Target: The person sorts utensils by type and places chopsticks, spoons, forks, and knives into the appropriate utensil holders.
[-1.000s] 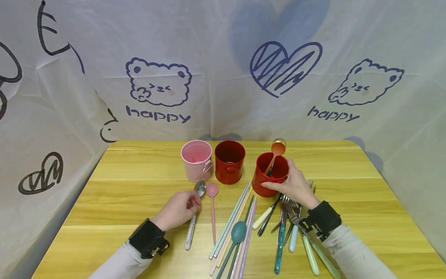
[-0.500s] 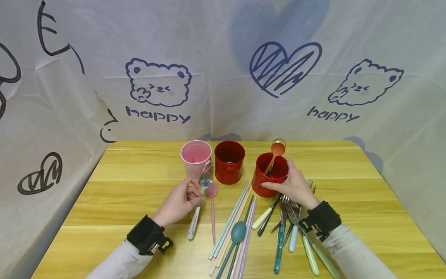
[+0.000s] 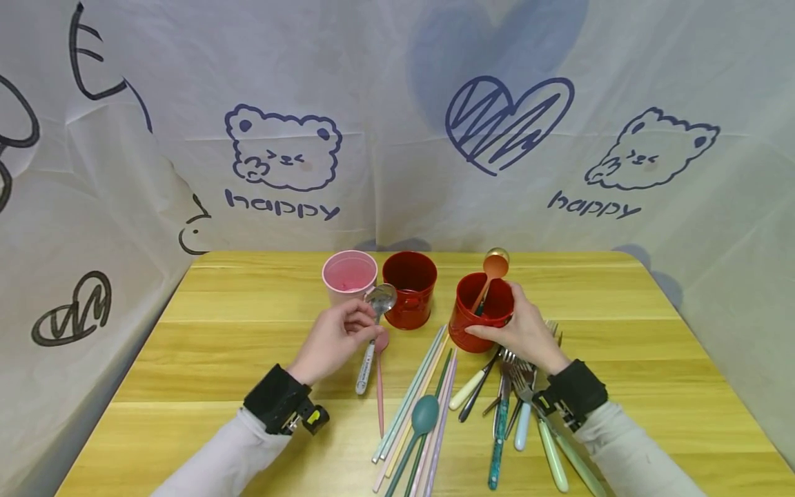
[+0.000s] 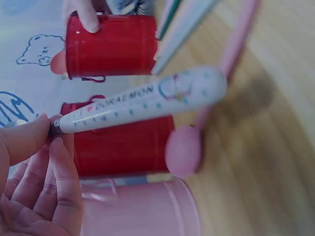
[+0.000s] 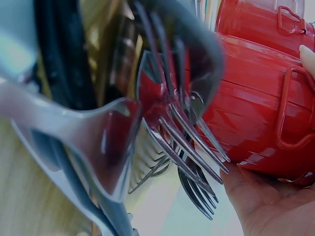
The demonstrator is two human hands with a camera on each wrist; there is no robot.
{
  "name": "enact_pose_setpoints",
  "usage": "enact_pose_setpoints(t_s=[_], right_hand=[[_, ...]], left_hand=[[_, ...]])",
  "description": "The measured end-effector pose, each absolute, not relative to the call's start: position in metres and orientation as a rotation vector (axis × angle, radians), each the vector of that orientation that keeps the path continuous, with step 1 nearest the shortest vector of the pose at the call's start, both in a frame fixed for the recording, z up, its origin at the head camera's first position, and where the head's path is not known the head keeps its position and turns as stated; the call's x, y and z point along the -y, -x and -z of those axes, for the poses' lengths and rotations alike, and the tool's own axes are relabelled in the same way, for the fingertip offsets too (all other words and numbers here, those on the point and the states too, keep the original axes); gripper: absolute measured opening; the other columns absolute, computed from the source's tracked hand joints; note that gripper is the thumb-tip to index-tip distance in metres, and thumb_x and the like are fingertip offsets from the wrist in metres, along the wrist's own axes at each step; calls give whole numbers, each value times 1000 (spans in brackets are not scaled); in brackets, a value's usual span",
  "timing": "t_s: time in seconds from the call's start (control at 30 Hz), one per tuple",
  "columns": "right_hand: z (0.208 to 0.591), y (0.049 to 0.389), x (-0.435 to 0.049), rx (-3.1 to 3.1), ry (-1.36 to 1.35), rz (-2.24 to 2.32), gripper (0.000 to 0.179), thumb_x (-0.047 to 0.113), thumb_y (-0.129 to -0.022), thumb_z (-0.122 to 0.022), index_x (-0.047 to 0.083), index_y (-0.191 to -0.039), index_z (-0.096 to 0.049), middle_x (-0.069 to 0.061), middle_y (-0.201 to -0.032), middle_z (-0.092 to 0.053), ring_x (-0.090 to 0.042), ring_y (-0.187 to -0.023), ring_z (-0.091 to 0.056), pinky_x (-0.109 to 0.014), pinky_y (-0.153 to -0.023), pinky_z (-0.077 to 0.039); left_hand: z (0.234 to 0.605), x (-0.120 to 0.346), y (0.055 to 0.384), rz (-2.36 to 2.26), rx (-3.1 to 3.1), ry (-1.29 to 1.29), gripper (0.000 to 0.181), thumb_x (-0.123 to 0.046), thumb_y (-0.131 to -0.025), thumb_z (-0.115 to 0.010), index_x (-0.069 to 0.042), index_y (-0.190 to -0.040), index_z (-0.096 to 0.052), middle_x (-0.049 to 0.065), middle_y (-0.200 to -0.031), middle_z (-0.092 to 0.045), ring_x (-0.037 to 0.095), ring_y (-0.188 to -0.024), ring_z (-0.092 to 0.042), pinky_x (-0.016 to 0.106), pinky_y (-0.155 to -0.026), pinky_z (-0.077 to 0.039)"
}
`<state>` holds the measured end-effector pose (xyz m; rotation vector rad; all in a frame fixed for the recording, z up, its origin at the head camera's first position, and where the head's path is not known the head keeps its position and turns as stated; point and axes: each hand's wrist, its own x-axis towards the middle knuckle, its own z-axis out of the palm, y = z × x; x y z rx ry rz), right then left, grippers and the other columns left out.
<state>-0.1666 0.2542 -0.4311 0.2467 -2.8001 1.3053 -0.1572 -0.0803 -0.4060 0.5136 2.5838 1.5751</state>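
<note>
My left hand [image 3: 335, 338] pinches a metal spoon [image 3: 365, 373] at the neck, its bowl up and its white handle slanting down. In the left wrist view that white handle [image 4: 138, 105] carries the print "DORAEMON". The spoon's bowl overlaps the middle red bucket [image 3: 410, 316], beside the pink bucket [image 3: 349, 273]. Below lies a pink spoon [image 3: 381, 397] on the table. My right hand [image 3: 533, 335] holds the right red bucket [image 3: 462, 314] by its side, thumb in front. An orange spoon [image 3: 495, 267] and a gold-coloured spoon [image 3: 500, 253] stand in that bucket.
Several pastel and green chopsticks [image 3: 406, 407] lie mid-table, with a teal spoon [image 3: 425, 414] across them. Forks and other cutlery with coloured handles [image 3: 499, 442] are heaped below my right hand; their metal fork tines [image 5: 187, 142] fill the right wrist view. A printed cloth [image 3: 397, 159] hangs behind.
My left hand has picked the metal spoon up off the table and carried it right and away from me, toward the pink and middle red buckets. The right hand stays on its bucket.
</note>
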Motion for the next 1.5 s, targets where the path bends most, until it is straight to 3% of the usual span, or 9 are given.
enact_pose_setpoints(t_s=[0.3, 0.83, 1.1, 1.5], right_hand=[[431, 165, -254, 2795, -241, -1304, 93, 25, -78, -88, 0, -149, -33, -22, -142, -54, -40, -127, -55, -56, -101, -54], [435, 167, -255, 2759, -282, -1325, 93, 26, -78, -88, 1, -149, -32, -21, -141, -55, -39, -126, -56, -56, -101, -54], [433, 167, -254, 2756, -282, -1349, 91, 25, -79, -87, 1, -148, -33, -21, -141, -56, -39, -125, -57, -56, -101, -53], [432, 167, -254, 2783, -266, -1356, 91, 26, -80, -87, 2, -148, -31, -21, -140, -55, -38, -123, -58, -55, -100, -54]], left_hand=[[385, 49, 172, -1705, -2510, -590, 16, -8, -90, -74, -1, -102, -68, 15, -95, -75, 17, -82, -70, 18, -77, -58], [341, -20, 197, -1917, -2482, -784, 15, -10, -95, -69, -2, -107, -66, 15, -103, -70, 25, -91, -72, 30, -88, -61], [335, -48, 202, -1961, -2454, -781, 16, -13, -97, -67, -3, -109, -65, 15, -109, -70, 26, -100, -74, 27, -92, -60], [341, -70, 206, -1743, -2504, -754, 19, -16, -97, -68, -4, -111, -66, 13, -110, -71, 27, -96, -74, 24, -80, -61]])
